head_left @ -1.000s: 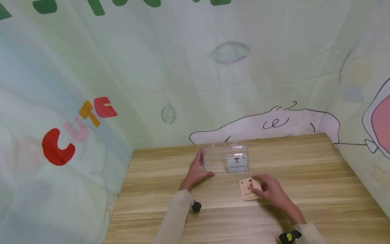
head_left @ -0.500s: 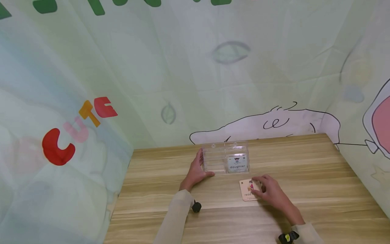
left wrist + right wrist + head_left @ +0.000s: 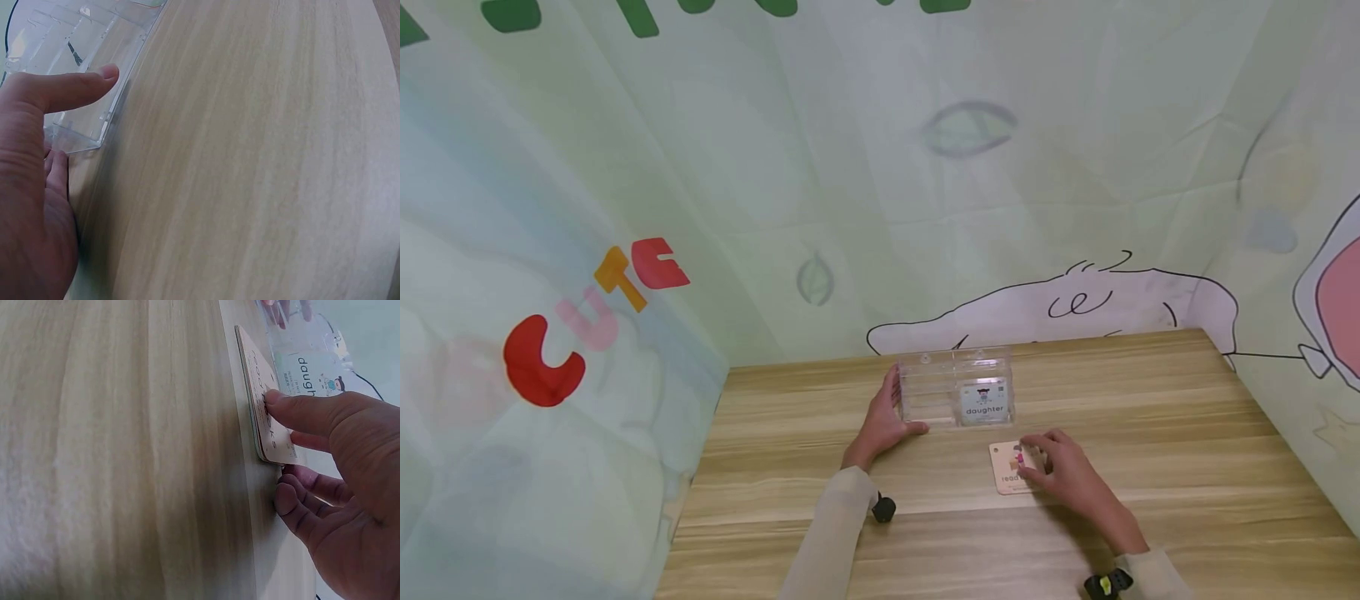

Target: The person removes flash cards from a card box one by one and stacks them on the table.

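A clear plastic card box [image 3: 927,407] with two compartments stands towards the back of the table. My left hand [image 3: 880,427] holds its left end, thumb along the front and the other fingers by the side. Behind the box's front, in the right compartment, is a flash card reading "daughter" [image 3: 984,403]. In front of the box lies a thin stack of peach flash cards [image 3: 1003,468], the top one reading "read books" in the right wrist view. My right hand [image 3: 1072,477] grips its right side, thumb [image 3: 297,412] on the top face and forefinger at the far edge.
The wood-grain table [image 3: 1150,417] reaches back to a printed cloth backdrop [image 3: 850,208] with cartoon shapes. Another cloth wall [image 3: 625,450] runs along the left edge. Dark bands [image 3: 1107,583] with devices sit on both wrists.
My right wrist has shifted very slightly to the left. The cards, the box and my left hand stay where they were.
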